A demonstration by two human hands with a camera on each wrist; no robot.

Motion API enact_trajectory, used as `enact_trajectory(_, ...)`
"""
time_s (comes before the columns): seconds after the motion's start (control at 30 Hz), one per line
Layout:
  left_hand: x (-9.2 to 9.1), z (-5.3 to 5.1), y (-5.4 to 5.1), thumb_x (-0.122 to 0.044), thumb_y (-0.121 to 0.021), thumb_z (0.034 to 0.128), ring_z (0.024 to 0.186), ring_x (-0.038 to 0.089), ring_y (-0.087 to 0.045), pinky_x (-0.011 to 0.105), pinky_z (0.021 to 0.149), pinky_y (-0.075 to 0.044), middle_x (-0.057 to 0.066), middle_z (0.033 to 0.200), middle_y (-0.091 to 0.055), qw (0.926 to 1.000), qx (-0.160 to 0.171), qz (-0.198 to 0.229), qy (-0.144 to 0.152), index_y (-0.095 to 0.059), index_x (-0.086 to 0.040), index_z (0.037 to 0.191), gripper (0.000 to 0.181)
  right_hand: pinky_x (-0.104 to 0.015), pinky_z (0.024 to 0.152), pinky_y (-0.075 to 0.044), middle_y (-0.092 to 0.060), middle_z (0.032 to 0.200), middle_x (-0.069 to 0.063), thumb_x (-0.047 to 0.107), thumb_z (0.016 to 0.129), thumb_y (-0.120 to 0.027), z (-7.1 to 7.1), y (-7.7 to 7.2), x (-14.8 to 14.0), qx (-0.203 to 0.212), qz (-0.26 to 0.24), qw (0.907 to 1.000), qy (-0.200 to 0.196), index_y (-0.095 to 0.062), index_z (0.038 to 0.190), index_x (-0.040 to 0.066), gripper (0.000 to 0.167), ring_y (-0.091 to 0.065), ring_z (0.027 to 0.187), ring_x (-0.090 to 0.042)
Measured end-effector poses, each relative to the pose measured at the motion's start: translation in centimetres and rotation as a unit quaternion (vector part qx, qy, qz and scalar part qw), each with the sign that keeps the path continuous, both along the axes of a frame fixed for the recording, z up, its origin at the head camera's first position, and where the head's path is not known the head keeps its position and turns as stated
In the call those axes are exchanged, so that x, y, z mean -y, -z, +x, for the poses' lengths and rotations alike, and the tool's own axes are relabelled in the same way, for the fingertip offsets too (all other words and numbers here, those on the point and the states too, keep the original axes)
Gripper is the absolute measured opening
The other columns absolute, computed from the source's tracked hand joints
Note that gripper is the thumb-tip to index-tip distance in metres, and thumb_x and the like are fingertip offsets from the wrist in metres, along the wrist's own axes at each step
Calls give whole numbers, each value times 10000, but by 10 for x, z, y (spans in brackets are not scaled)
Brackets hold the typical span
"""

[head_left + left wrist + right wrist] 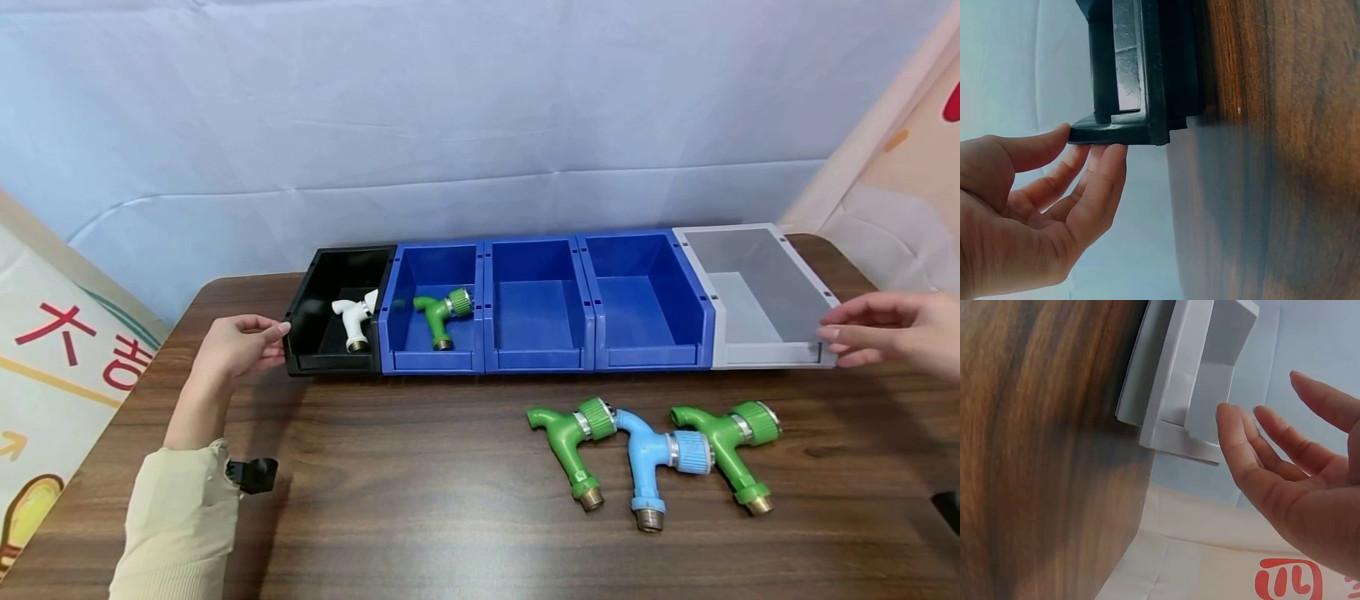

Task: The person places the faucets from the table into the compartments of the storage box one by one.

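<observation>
Orientation: a dial centred on the head view, twelve o'clock away from the person.
Left hand [243,342]: at nine o'clock; thumb on the edge and bent fingertips on the outer wall of the black bin [333,364], a light pinch at its near corner that presumably steadies this end of the row.
Right hand [892,329]: at three o'clock, by the near outer corner of the grey bin [757,357]; fingers loosely extended, thumb apart from the wall in the wrist view, so nothing is gripped. Fingertip contact cannot be told. The pose seems to bracket the row's other end.
Bin row: between black and grey stand the left blue bin [432,361], middle blue bin [535,304] and right blue bin [637,308], side by side, low lips toward six o'clock, likely for easy reach.
White tap [352,319]: inside the black bin, threaded inlet toward six o'clock.
Binned green tap [437,312]: inside the left blue bin, inlet likewise.
Loose taps: on the wooden table [375,483], the left green tap [568,446] at five o'clock, the blue tap [647,454] and right green tap [727,442] at four. Handles aim between two and three o'clock; this near-parallel lie probably keeps each body graspable.
</observation>
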State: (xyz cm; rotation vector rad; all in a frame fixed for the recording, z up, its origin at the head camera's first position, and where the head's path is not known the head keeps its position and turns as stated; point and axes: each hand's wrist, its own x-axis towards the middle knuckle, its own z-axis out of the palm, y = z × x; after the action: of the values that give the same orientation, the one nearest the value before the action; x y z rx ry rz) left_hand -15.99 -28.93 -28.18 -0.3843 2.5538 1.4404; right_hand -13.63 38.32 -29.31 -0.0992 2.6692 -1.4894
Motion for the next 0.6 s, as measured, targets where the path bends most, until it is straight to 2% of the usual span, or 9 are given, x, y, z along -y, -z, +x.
enact_trajectory(0.07,0,0,1,-269,-532,936,646,42,-606,238,678,-543,-10,762,-561,10000,-3,11,-8,-472,89,1182,439,-287,516,-543,-646,752,84,-42,884,-557,0,4,-1,-3,56,9998,-207,-639,919,56,133,-625,615,-126)
enact_trajectory(0.13,1,0,1,-269,-534,935,648,42,-607,240,681,-543,-13,760,-562,10000,-1,33,-10,-472,89,1182,439,-305,526,-547,-653,769,68,-56,879,-555,0,7,-2,69,129,9994,-314,-622,943,4,111,-627,630,-132)
enact_trajectory(0.2,1,0,1,-268,-532,936,648,40,-607,242,684,-543,-17,758,-564,10000,1,41,-5,-471,89,1184,439,-311,538,-549,-650,780,55,-59,873,-563,2,8,1,198,223,9989,-356,-639,944,51,152,-630,643,-142)
enact_trajectory(0.27,1,0,1,-267,-531,937,649,41,-607,243,686,-543,-21,756,-566,10000,4,49,-3,-470,89,1185,438,-319,540,-549,-655,784,24,-98,858,-556,4,7,5,264,85,9986,-460,-656,864,160,276,-635,645,-161)
enact_trajectory(0.3,1,0,1,-267,-531,937,650,42,-608,243,686,-543,-21,756,-566,10000,7,59,-2,-469,89,1185,439,-320,548,-550,-652,788,23,-98,853,-563,6,6,8,337,161,9984,-431,-652,864,175,287,-636,652,-167)
enact_trajectory(0.47,0,0,0,-274,-531,936,653,43,-608,238,684,-542,-20,757,-566,10000,6,71,-16,-470,89,1187,445,-306,575,-552,-648,820,29,-64,867,-563,12,4,20,533,453,9942,-822,-629,937,80,173,-636,682,-170)
enact_trajectory(0.6,0,1,0,-271,-527,938,648,42,-603,236,684,-542,-14,759,-560,9999,9,99,-34,-468,90,1186,442,-309,591,-552,-650,850,53,-66,883,-536,14,9,23,670,341,9885,-1312,-630,950,125,223,-638,713,-145)
